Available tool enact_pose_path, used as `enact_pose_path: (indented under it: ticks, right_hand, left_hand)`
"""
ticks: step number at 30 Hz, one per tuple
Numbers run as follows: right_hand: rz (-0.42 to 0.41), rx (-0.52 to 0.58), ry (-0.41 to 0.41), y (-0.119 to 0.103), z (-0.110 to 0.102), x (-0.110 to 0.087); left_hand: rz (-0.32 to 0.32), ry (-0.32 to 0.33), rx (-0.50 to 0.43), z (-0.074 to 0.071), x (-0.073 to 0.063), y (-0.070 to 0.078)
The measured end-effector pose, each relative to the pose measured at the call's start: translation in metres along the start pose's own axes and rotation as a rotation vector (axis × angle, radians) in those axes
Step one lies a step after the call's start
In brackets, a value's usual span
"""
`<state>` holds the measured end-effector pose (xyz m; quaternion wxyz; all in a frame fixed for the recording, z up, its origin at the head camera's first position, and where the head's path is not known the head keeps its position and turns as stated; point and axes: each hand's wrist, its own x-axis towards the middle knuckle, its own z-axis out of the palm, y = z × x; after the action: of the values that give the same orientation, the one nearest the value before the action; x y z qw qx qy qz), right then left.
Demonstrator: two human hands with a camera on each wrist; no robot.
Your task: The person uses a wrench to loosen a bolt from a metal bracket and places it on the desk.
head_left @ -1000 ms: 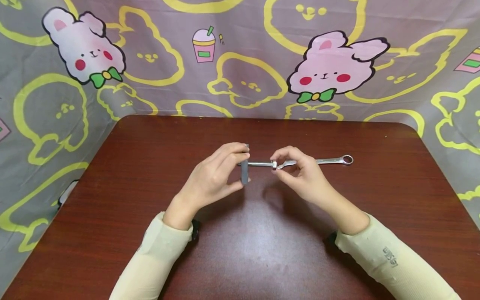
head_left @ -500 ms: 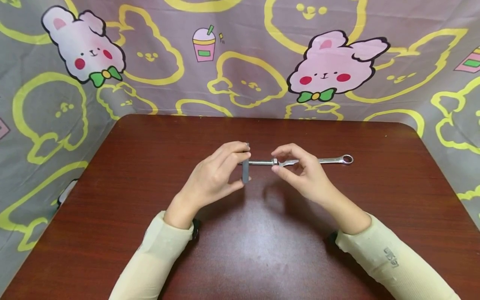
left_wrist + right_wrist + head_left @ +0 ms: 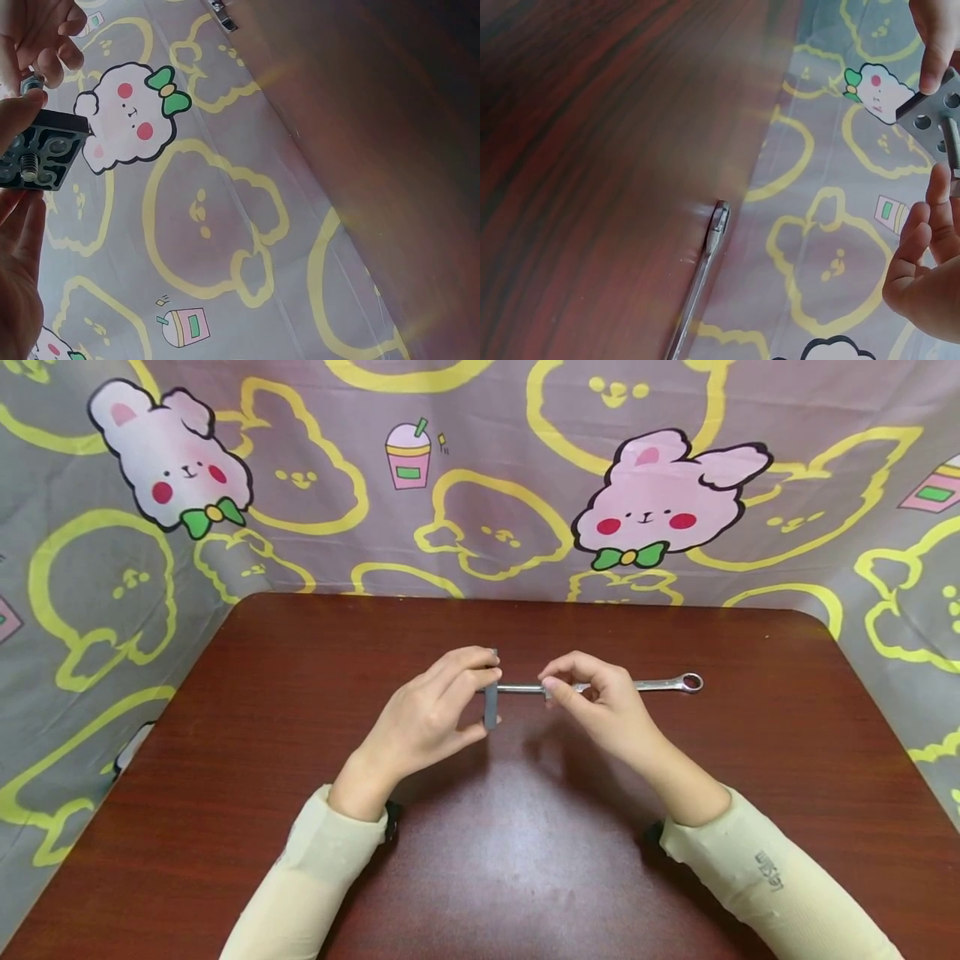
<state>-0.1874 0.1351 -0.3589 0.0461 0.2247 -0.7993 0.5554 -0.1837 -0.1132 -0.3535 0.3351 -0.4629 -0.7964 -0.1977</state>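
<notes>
In the head view my left hand [image 3: 423, 714] holds a grey plate [image 3: 491, 706] upright by its edges, between thumb and fingers. A silver bolt [image 3: 520, 689] runs through it; its threaded tip shows on the plate's ribbed side in the left wrist view. My right hand [image 3: 611, 702] pinches the bolt's hexagonal right end between thumb and fingertips; whether that is a head or a nut I cannot tell. Several round holes mark the plate [image 3: 922, 120] in the right wrist view. Behind the right hand lies a metal wrench [image 3: 663, 685], ring end to the right, its left end hidden.
The dark red-brown wooden table [image 3: 420, 877] reaches back to a patterned cloth [image 3: 510, 435], which hangs behind it and at both sides. A small pale object [image 3: 135, 747] peeks out past the table's left edge.
My right fingers parted slightly around the hexagonal end half a second ago; now the thumb has moved up and they pinch it again. The left hand and plate stay almost still.
</notes>
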Motion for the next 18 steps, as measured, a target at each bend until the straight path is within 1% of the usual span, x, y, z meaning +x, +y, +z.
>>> enact_pose_path:
  ticks: [4, 7, 9, 12, 14, 18]
  right_hand:
    - [0.001, 0.015, 0.022, -0.003, 0.0002, 0.0005]
    - [0.017, 0.011, 0.035, -0.0056, 0.0003, 0.001]
    - [0.029, -0.012, 0.044, -0.007, 0.0005, 0.0009]
    - [0.023, -0.058, 0.064, -0.0078, 0.0018, -0.0003]
    - [-0.01, -0.079, 0.076, -0.0082, 0.0029, -0.0011]
    - [-0.124, -0.08, 0.075, -0.0076, 0.0052, -0.0012]
  left_hand:
    - [0.0, 0.0, 0.004, -0.0005, 0.0002, 0.0007]
    - [-0.003, 0.002, 0.002, -0.0011, 0.0004, 0.0008]
    - [-0.008, 0.004, -0.002, -0.0015, 0.0004, 0.0005]
    - [-0.02, 0.004, -0.011, -0.0019, 0.0006, 0.0002]
    - [-0.028, 0.003, -0.017, -0.0017, 0.0007, -0.0001]
    - [-0.037, -0.003, -0.029, -0.0013, 0.0007, -0.0005]
